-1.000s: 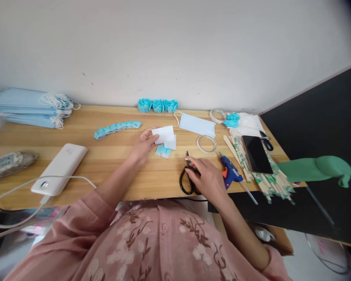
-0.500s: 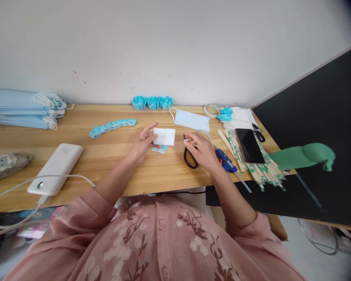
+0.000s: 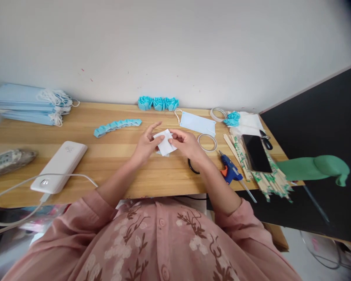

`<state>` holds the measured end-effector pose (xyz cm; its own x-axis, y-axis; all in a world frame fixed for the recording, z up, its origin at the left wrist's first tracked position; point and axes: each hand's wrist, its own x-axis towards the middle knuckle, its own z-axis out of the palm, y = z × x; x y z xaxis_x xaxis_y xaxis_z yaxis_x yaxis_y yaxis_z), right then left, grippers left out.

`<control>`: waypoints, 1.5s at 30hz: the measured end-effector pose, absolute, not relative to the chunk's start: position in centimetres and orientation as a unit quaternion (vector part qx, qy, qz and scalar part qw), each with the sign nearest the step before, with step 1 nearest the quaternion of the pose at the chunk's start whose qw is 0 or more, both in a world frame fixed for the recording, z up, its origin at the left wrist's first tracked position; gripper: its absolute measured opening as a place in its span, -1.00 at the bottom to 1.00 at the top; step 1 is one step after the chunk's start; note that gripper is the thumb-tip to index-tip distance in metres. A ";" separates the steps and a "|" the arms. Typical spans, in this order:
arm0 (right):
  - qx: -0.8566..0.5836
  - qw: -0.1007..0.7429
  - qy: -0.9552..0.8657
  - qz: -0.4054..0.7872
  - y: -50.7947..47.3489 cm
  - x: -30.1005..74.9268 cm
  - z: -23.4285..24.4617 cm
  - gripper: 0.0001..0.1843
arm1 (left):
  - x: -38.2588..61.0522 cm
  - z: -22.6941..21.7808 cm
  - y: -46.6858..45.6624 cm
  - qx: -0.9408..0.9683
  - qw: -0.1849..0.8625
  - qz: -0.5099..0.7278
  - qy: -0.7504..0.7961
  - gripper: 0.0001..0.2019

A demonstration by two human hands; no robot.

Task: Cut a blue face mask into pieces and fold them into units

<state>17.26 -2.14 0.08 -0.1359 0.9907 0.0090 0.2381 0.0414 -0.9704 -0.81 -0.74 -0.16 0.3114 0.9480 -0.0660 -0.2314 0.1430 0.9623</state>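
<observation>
Between my two hands is a small white rectangular piece (image 3: 165,145), tilted at an angle. My left hand (image 3: 146,144) pinches its left side, thumb on top and index finger stretched out. The thumb and fingers of my right hand (image 3: 186,143) grip its right edge. Just under it, a light-blue piece (image 3: 163,153) shows in part on the table. Black scissor handles (image 3: 193,167) lie partly hidden below my right wrist. Beyond my hands are a pleated blue strip (image 3: 117,126), a row of blue folded flowers (image 3: 158,103) and a flat blue face mask (image 3: 197,123).
Rolls of tape (image 3: 207,143) and a blue glue gun (image 3: 230,168) lie right of my hands. Wrapped chopsticks (image 3: 269,180) sit under a phone (image 3: 256,153), beside a green balloon-like object (image 3: 312,168). At left are stacked masks (image 3: 26,102) and a cabled power bank (image 3: 60,166).
My right hand has moved left and taken hold of the white piece, which has turned from level to tilted. The view has shifted slightly, and the scissors are more covered.
</observation>
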 end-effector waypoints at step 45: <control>-0.499 0.444 -0.659 0.346 -2.8 17.7 -1.0 -0.78 | -1.9 0.1 0.2 0.564 0.659 0.342 0.360 -0.45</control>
